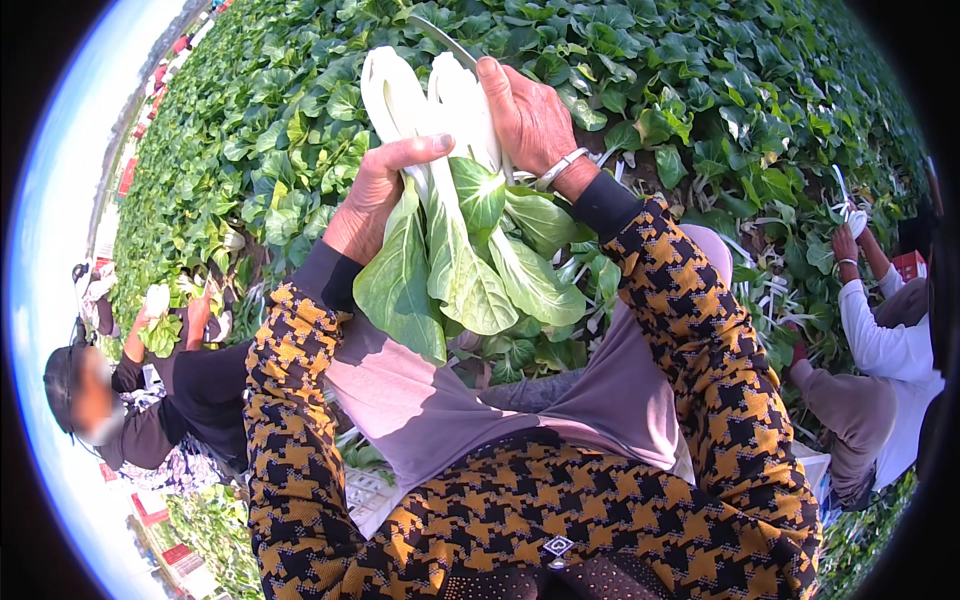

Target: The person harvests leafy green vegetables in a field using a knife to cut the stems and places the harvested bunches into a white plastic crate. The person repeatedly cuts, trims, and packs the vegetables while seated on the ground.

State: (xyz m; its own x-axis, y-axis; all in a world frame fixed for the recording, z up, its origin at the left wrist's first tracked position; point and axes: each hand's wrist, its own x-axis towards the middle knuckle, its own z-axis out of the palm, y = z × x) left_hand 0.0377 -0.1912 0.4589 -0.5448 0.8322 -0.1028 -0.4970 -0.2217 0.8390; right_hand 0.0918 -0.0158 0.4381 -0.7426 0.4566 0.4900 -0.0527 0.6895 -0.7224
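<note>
Two heads of bok choy with thick white stalks are held up before me, stalk bases away from me and green leaves hanging towards my lap. My left hand (379,184) grips the left head (394,97), its thumb lying across the stalks of both. The right head (461,105) lies against my right hand (532,120), which holds a knife with a curved metal blade (444,37). That blade projects beyond the stalk bases to the upper left. Its handle is hidden in my right fist, and the fingers of both hands are mostly concealed.
Dense leafy plants (697,67) cover the ground ahead. Cut stalks and leaves (772,281) litter the soil at right. A co-worker (142,420) at left holds a vegetable; another person (892,360) works at right. A white plastic crate (369,495) is partly visible beside me.
</note>
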